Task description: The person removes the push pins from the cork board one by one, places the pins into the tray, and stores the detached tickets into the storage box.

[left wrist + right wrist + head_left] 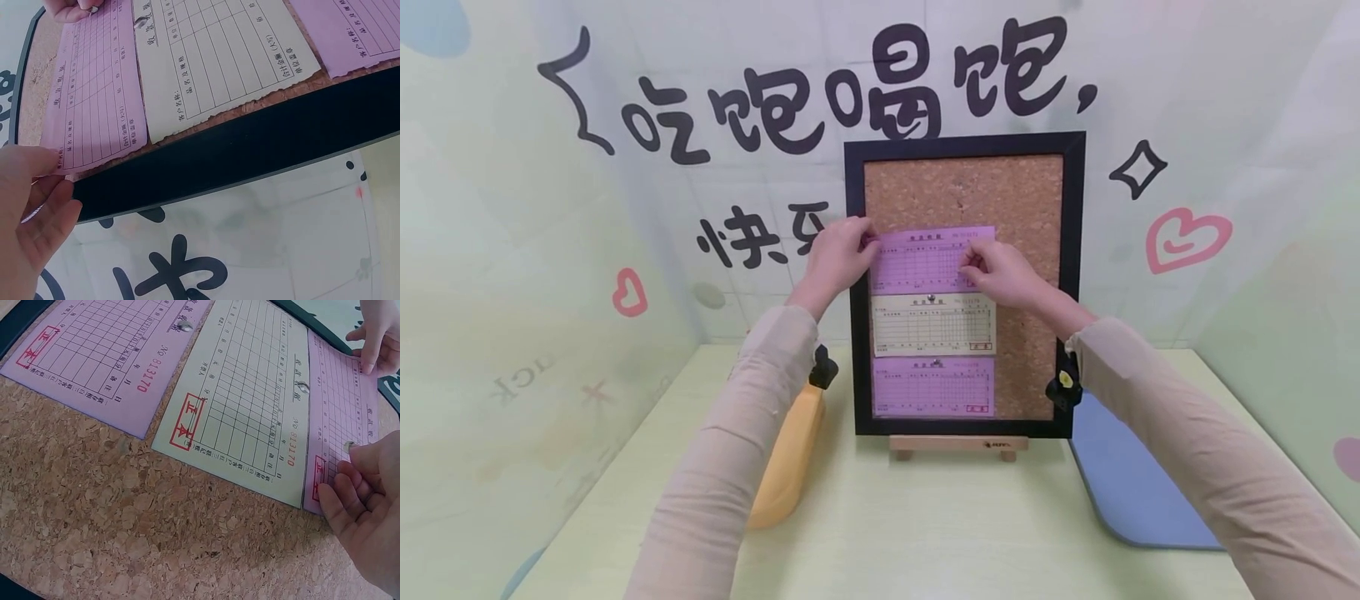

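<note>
A black-framed cork board [1026, 350] stands upright with three receipt slips in a column on its left side. My left hand [844, 250] pinches the left edge of the top pink slip [917, 265], thumb on its face and fingers curled at the frame's edge. On the right part of that slip, my right hand [1000, 271] pinches a small metallic pushpin [348, 447] between thumb and fingers. Below hang a pale yellow slip [932, 329] and a second pink slip [928, 392]. A silvery pushpin [304, 387] sits near the yellow slip's top, another pushpin [184, 325] on the lower pink one.
A small wooden easel [958, 443] holds the board up on the pale table [962, 517]. To the left lies a yellow-orange tray [790, 467], partly behind the left sleeve. A blue mat or tray [1142, 492] lies to the right, partly under the right sleeve. Behind is a printed wall [760, 50].
</note>
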Motion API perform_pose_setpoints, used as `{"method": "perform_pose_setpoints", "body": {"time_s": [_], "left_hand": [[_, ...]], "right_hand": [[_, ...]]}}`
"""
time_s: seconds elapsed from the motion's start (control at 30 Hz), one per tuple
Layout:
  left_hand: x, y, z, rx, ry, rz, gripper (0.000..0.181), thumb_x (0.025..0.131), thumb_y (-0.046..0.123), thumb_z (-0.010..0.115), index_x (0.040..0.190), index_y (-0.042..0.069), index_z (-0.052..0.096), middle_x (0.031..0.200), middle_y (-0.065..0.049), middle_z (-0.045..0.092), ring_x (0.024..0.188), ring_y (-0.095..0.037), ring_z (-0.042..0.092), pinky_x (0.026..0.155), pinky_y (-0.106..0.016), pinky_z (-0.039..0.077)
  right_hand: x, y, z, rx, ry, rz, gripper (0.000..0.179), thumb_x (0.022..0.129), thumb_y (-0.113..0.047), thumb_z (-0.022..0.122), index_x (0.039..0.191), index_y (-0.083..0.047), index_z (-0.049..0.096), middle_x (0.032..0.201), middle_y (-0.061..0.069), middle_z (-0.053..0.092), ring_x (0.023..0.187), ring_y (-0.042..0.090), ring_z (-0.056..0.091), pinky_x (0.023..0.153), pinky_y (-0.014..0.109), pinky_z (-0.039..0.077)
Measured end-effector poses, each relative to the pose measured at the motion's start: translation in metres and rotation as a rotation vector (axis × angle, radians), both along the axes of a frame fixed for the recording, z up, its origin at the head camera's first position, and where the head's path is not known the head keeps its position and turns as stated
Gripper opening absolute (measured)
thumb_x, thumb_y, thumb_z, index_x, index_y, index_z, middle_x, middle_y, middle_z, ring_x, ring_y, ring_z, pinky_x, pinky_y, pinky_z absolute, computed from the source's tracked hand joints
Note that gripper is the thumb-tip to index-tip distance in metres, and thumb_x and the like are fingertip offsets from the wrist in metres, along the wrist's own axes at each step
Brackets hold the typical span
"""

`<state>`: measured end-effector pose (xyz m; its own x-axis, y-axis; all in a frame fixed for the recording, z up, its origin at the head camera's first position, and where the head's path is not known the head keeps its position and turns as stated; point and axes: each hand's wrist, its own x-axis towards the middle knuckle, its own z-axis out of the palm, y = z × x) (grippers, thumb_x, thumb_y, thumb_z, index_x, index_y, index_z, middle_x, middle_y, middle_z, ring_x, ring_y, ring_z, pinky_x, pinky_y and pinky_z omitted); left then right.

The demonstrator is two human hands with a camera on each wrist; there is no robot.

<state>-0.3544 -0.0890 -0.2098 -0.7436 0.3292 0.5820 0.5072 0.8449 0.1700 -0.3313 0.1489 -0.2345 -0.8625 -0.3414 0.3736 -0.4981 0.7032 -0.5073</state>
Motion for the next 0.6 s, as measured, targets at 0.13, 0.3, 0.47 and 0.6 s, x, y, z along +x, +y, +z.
{"method": "perform_pose_setpoints", "body": {"time_s": [0.13,0.3,0.47,0.6], "left_hand": [[0.001,-0.001,0.001,0.017,-0.009,-0.023,0.013,0.088,0.015,0.058,0.091,0.003,0.064,0.084,-0.009,0.063,0.075,-0.022,0.055,0.069,-0.034,0.044],[0.005,-0.004,0.004,0.056,-0.04,-0.043,0.013,0.087,0.015,0.061,0.089,0.003,0.066,0.085,-0.009,0.066,0.074,-0.021,0.057,0.069,-0.033,0.046],[0.01,-0.006,0.006,0.068,-0.053,-0.062,0.013,0.087,0.014,0.061,0.089,0.002,0.067,0.085,-0.01,0.067,0.075,-0.02,0.058,0.069,-0.032,0.046],[0.014,-0.01,0.006,0.075,-0.033,-0.081,0.014,0.086,0.014,0.061,0.091,0.002,0.067,0.087,-0.01,0.067,0.076,-0.02,0.06,0.071,-0.032,0.047]], "right_hand": [[0.0,0.0,0.002,0.006,-0.003,0.009,0.006,0.09,-0.006,0.053,0.089,-0.001,0.056,0.082,0.011,0.055,0.073,0.022,0.049,0.062,0.03,0.039],[0.0,0.001,0.004,0.042,0.005,0.033,0.007,0.09,-0.007,0.052,0.089,0.0,0.056,0.082,0.012,0.056,0.072,0.021,0.049,0.062,0.03,0.04],[0.003,0.004,0.005,0.05,-0.016,0.049,0.008,0.09,-0.007,0.052,0.088,0.0,0.055,0.083,0.012,0.056,0.073,0.021,0.05,0.063,0.031,0.04],[0.005,0.01,0.004,0.046,-0.03,0.058,0.007,0.089,-0.006,0.054,0.087,0.0,0.056,0.082,0.011,0.058,0.072,0.02,0.05,0.061,0.031,0.04]]}}
